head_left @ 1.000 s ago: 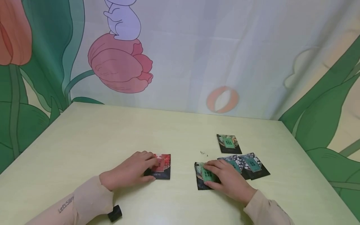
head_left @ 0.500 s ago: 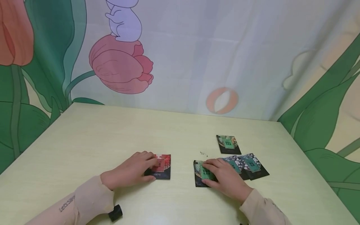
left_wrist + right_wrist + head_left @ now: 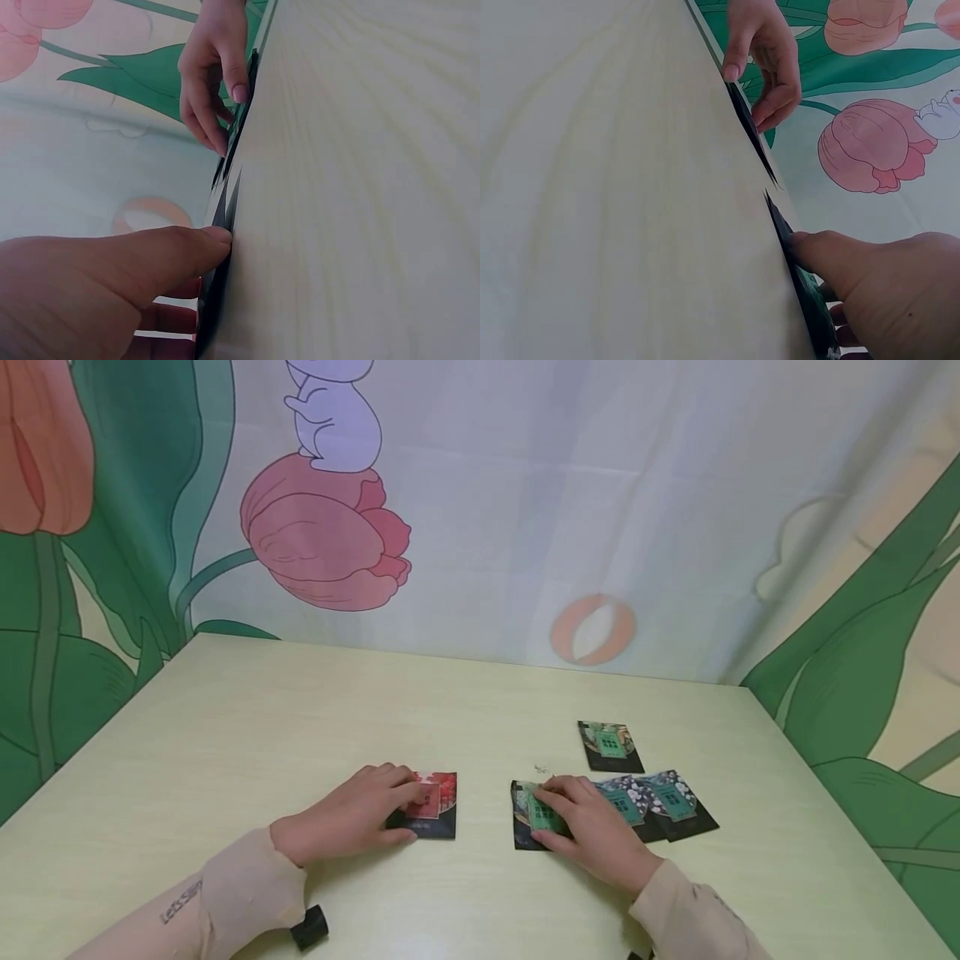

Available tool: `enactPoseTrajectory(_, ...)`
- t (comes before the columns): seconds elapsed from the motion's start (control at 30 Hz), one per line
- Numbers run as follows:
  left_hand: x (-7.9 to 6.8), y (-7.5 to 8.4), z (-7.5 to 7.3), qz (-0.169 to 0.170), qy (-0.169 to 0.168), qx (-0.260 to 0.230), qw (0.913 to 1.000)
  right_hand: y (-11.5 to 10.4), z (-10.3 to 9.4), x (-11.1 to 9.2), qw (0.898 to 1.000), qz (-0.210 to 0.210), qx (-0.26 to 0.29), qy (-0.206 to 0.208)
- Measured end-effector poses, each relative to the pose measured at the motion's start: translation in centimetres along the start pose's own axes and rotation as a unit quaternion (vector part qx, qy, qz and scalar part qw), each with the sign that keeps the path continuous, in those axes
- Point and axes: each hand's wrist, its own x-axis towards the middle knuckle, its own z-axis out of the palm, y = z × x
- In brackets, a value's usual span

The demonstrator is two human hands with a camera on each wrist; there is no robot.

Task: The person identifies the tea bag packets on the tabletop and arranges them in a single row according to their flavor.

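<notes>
"Watching the head view, how much room do I have?"

"I see the table (image 3: pixel 337 710) running well beyond the hands to its far edge, by the painted cloth (image 3: pixel 480 527). A strip of tabletop lies between the red packet (image 3: pixel 445 810) and the green packet (image 3: pixel 528 818). My right side is tighter: two overlapping blossom packets (image 3: pixel 678 806) sit just beside the right hand (image 3: pixel 600 835), a lone packet (image 3: pixel 611 746) just beyond them."

"Which way do ours point?"

"The red packet has its dark band toward the person, its right edge running almost straight away. The left hand (image 3: pixel 360 814) covers its left part, so I can't tell the long axis. The green packet's left edge runs nearly the same way; fingers hide its right part."

"Left wrist view?"

"I see the left thumb (image 3: pixel 176 251) on the red packet's near edge, fingers bent behind: a narrow pinch. Its thin dark end points toward the right hand."

"Right wrist?"

"Similar grip: the right thumb (image 3: pixel 829 255) sits on the green packet's near edge, the fingers beyond it, partly hidden. The two packets' ends face each other across a gap."
</notes>
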Motion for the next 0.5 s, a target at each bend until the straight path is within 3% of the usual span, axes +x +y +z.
enactPoseTrajectory(0.5,0.0,0.1,-0.1,-0.006,-0.007,-0.002,1.0000,-1.1,0.3,1.2,1.000,0.002,0.009,-0.010)
